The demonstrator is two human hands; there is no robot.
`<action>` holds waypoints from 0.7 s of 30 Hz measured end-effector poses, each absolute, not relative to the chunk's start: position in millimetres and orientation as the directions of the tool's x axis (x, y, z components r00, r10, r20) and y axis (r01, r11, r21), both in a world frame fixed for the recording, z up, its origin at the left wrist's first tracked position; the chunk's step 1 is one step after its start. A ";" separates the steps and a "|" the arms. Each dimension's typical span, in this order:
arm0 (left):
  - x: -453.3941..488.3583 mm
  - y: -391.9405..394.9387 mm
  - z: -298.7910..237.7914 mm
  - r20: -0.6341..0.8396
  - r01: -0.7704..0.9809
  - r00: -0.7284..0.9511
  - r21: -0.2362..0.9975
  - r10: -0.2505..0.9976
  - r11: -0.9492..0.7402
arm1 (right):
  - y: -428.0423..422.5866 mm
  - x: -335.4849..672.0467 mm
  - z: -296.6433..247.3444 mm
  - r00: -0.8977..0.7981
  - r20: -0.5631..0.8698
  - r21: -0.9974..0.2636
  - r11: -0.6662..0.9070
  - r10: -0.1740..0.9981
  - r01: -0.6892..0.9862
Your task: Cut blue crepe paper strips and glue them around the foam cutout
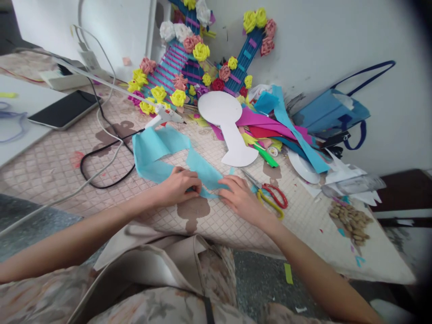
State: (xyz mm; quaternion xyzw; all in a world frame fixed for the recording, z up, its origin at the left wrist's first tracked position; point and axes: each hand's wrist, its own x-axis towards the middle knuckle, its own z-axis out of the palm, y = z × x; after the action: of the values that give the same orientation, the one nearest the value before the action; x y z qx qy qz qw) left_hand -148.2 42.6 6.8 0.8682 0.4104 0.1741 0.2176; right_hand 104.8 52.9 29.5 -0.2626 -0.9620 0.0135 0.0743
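A long strip of light blue crepe paper (205, 171) loops over the patterned tablecloth in front of me. My left hand (180, 186) is closed on the strip's near part, its fingers curled inward. My right hand (239, 195) pinches the same strip at its right end, with the fingertips bent down over it. The paper between the hands lies nearly flat. Just right of my right hand are scissors (270, 195) with red and yellow handles. A white paper cutout (232, 130), round at one end and flared at the other, rests beyond the hands.
A white glue gun (164, 116) stands behind the strip, its cable looping left. Flower-covered blue guitar shapes (175, 58) lean at the wall. A phone (65, 109) lies left. Coloured paper (270, 123), a blue bag (332, 112) and a peanut pile (351, 222) are on the right.
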 end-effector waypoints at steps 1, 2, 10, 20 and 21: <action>-148.6 42.5 6.8 0.125 0.635 0.602 0.523 0.789 -0.568 | 52.7 107.9 25.7 -0.848 0.150 -0.061 0.861 0.508 0.505; -149.0 42.4 6.7 0.127 0.633 0.602 0.525 0.788 -0.568 | 51.7 111.9 22.5 -0.843 0.161 -0.057 0.857 0.513 0.511; -149.9 43.5 10.7 0.119 0.631 0.605 0.532 0.788 -0.564 | 36.1 122.6 18.6 -0.770 0.192 -0.129 0.793 0.608 0.595; -142.1 47.8 23.6 0.009 0.770 0.504 0.450 0.864 -0.453 | 43.2 117.2 15.7 -0.655 0.070 -0.310 0.641 0.752 0.703; -141.5 47.2 24.6 0.005 0.778 0.496 0.441 0.868 -0.447 | 43.3 117.2 16.1 -0.656 0.062 -0.309 0.639 0.752 0.704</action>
State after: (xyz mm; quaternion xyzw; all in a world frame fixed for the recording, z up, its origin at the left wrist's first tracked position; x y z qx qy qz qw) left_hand -141.5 47.2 24.6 0.8427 0.4884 0.1157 0.1947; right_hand 117.2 43.3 16.1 -0.4042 -0.9007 0.1299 0.0925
